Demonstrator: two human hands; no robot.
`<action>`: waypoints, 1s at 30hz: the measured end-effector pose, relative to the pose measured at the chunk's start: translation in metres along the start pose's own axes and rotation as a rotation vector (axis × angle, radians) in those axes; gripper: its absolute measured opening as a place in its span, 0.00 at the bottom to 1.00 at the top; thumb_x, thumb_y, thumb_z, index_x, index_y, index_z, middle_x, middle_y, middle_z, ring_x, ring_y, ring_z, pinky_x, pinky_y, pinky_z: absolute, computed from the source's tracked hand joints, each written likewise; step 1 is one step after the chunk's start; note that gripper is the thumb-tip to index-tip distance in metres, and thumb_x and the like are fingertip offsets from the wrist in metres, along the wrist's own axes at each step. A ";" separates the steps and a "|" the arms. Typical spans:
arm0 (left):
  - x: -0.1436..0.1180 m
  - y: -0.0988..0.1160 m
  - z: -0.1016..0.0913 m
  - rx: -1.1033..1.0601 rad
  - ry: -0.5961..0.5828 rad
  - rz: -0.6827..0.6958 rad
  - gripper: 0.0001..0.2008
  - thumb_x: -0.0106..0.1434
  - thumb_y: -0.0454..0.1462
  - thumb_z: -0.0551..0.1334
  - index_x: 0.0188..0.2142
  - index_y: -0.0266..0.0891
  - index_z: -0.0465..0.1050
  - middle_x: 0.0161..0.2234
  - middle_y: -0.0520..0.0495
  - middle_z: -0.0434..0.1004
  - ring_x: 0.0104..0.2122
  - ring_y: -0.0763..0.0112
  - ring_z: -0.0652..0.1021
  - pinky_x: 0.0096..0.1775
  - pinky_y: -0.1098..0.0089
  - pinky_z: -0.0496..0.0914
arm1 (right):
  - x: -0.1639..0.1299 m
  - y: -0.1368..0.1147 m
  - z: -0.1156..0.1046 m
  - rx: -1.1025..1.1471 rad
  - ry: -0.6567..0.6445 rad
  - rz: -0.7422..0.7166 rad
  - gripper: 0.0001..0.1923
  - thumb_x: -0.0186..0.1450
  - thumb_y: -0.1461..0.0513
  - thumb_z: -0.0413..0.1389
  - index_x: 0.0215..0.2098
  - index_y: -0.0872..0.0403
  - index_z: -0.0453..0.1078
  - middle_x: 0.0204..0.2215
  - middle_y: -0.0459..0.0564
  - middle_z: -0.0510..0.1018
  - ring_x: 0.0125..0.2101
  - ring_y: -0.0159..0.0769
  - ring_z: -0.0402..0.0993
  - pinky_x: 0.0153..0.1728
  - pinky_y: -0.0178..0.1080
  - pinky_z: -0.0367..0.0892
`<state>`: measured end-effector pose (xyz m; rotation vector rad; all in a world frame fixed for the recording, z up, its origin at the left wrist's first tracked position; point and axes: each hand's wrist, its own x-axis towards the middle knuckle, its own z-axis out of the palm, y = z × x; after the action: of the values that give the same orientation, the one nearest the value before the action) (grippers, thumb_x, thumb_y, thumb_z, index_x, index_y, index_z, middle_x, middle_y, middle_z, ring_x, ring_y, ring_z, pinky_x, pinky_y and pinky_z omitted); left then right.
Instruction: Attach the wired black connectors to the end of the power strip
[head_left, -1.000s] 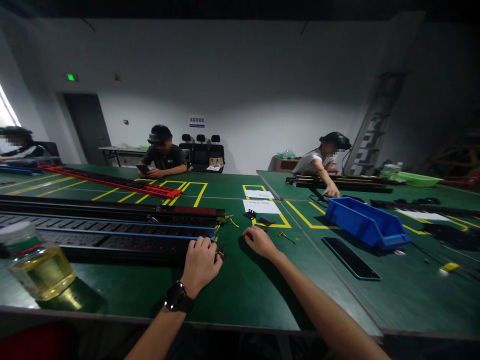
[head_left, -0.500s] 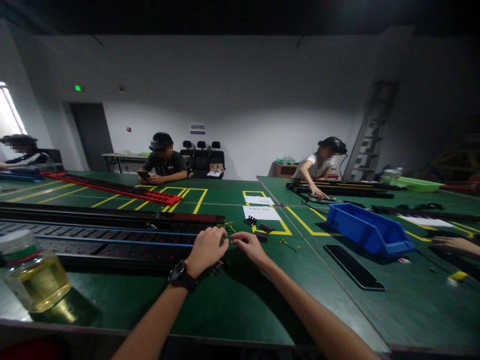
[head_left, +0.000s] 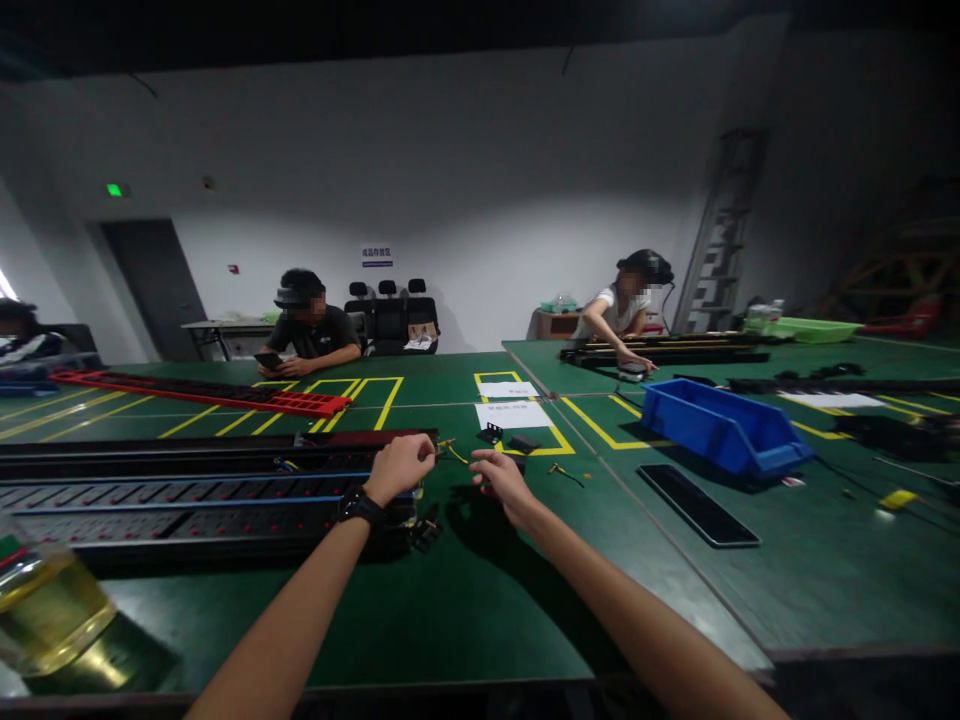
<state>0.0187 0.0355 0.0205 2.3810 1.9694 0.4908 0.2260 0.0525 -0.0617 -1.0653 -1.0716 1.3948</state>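
Note:
My left hand (head_left: 401,468), with a watch at the wrist, is over the right end of a long black module (head_left: 247,492) with blue strips and red dots. Its thumb and fingertips are pinched together; what they hold, if anything, is too small to make out. Just past those fingertips shows a short yellow cable (head_left: 456,454); whether they touch it is unclear. My right hand (head_left: 506,485) hovers to the right of that cable, fingers parted and nothing visible in them. Below the left hand, a small black part (head_left: 426,530) sits by the module's end.
Small black brackets (head_left: 493,433) and a loose cable (head_left: 564,474) lie beyond my right hand. To the right are a phone (head_left: 697,506) and a blue bin (head_left: 724,430). A bottle of yellow liquid (head_left: 52,610) stands near left. Two co-workers sit across the table (head_left: 480,620); another person is far left.
The view has shifted slightly to the right. My hands have moved apart: the left has drawn back toward the module, and the right hand's fingers have spread.

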 end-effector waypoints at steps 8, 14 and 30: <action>0.028 -0.029 -0.004 0.115 -0.115 -0.046 0.11 0.65 0.41 0.59 0.40 0.46 0.80 0.46 0.43 0.84 0.45 0.55 0.82 0.45 0.61 0.73 | 0.012 0.016 -0.006 -0.087 0.095 -0.026 0.11 0.55 0.66 0.57 0.37 0.54 0.73 0.27 0.45 0.74 0.22 0.29 0.68 0.21 0.31 0.62; 0.033 -0.032 -0.002 0.139 -0.171 -0.054 0.11 0.64 0.41 0.60 0.42 0.47 0.81 0.48 0.44 0.84 0.48 0.53 0.82 0.47 0.59 0.74 | 0.011 0.016 -0.003 -0.169 0.082 -0.045 0.09 0.56 0.66 0.56 0.36 0.54 0.74 0.28 0.46 0.76 0.24 0.30 0.69 0.22 0.30 0.62; 0.044 -0.048 0.005 -0.015 -0.192 0.018 0.13 0.60 0.45 0.64 0.40 0.46 0.84 0.44 0.47 0.86 0.44 0.61 0.83 0.45 0.71 0.74 | 0.006 0.014 -0.002 -0.304 0.055 -0.091 0.11 0.56 0.68 0.55 0.36 0.55 0.75 0.30 0.47 0.78 0.25 0.31 0.68 0.23 0.31 0.61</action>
<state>-0.0189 0.0889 0.0157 2.3395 1.8583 0.2645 0.2247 0.0577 -0.0758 -1.2486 -1.3031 1.1465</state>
